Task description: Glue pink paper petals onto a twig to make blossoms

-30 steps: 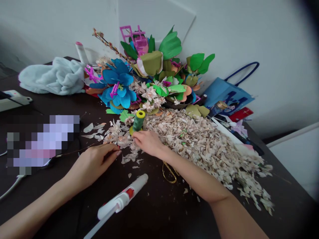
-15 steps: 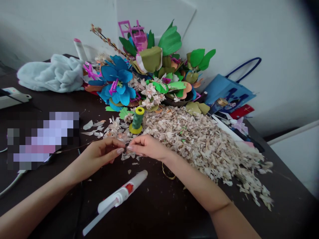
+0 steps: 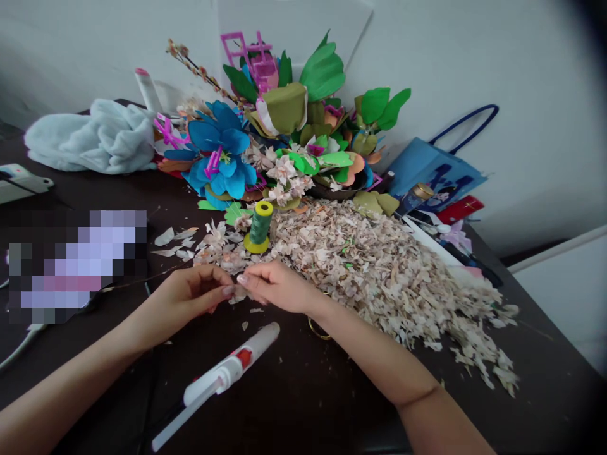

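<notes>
My left hand [image 3: 187,298] and my right hand [image 3: 272,285] meet fingertip to fingertip just above the dark table [image 3: 303,392]. Both are pinched closed on a small pale paper petal, too small to see well. A thin wire stem [image 3: 128,284] runs left from my left fingers. Just behind the hands stands a green thread spool [image 3: 259,225] on a yellow base. A big heap of pale paper petals [image 3: 379,272] spreads to the right of my right hand.
A white glue gun [image 3: 222,377] lies in front of the hands. Gold scissor handles [image 3: 315,327] peek from under my right wrist. Paper flowers and leaves [image 3: 279,139] pile at the back, with a light blue cloth [image 3: 90,136] on the left and a blue bag [image 3: 434,174] on the right.
My right hand drew back from the base of the thread spool to meet my left hand, and the two now pinch together. The view shifted slightly.
</notes>
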A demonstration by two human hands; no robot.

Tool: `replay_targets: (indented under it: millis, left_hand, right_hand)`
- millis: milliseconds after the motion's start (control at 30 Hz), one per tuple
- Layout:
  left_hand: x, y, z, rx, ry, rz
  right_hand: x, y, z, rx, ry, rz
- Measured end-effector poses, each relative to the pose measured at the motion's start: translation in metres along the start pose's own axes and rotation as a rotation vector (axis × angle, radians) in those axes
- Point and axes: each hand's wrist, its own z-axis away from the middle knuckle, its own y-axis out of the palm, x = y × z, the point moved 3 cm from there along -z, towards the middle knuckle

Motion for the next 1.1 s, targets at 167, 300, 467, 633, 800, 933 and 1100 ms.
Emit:
replay_targets:
  millis: [167,300,467,633,800,933,1100]
  left_hand:
    - [-0.001,-0.003,0.001,-0.031,-0.047,0.166]
    - [-0.001,-0.004,0.0,-0.059,-0.041,0.26]
    - [0.001,-0.004,-0.001,-0.089,-0.041,0.281]
    - [0.003,-0.004,0.0,-0.072,-0.061,0.251]
    - [0.001,-0.002,0.0,-0.012,-0.098,0.205]
    - [0.003,-0.001,0.0,0.017,-0.085,0.204]
    - [0.007,-0.004,0.001,-0.026,-0.081,0.241]
  right_hand:
    - [-0.013,-0.004,-0.002,-0.138,0.033,-0.362]
    - [-0.017,-0.006,-0.002,-0.217,0.056,-0.483]
    - [-0.015,0.004,0.0,-0.125,0.09,-0.537]
    - [-0.016,0.008,-0.002,-0.122,0.088,-0.613]
    - [-0.018,0.007,-0.002,-0.164,0.119,-0.674]
    - [-0.018,0.009,-0.002,-0.166,0.087,-0.663]
    - [-0.02,0.012,-0.002,-0.138,0.083,-0.62]
